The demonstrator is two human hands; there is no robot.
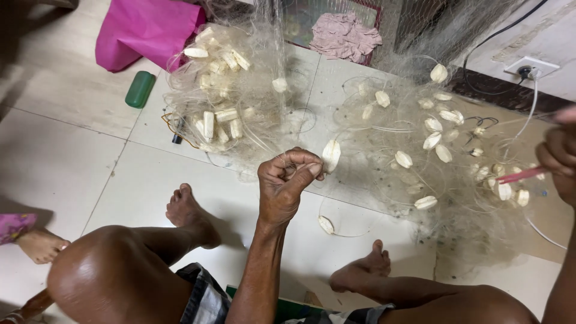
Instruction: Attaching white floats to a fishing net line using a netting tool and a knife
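I see my left hand (288,180) pinched shut on the fishing net (384,150) beside a white float (330,155), my right hand (561,159) gripping a pink needle (521,175), one bundle (225,90) heaped aside, much net loose ahead.
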